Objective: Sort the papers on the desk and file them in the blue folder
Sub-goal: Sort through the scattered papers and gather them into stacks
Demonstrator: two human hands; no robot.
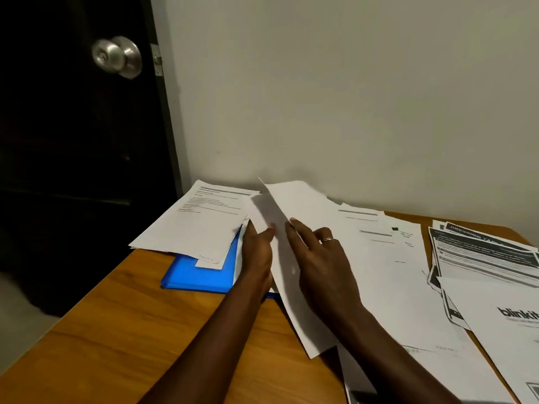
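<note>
Wooden desk (116, 330) against a pale wall: my left hand (256, 255) steadies the tilted sheet (280, 205) with straight fingers, and my right hand (320, 263) lies flat on it. It looks light and floppy, so I'd pinch its near edge to carry it to the blue folder (198, 275).

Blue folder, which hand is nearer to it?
Left. The left hand is at the right edge of the blue folder; the right hand rests farther right on white sheets.

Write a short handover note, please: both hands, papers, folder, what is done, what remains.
Left hand: open, touching the raised sheet from the left.
Right hand: open, flat on that sheet.
Folder: on the desk, a stack lying partly on it.
Loose papers spread to the right.
Done: cannot tell if anything is filed.
Left: sort and file all.
</note>
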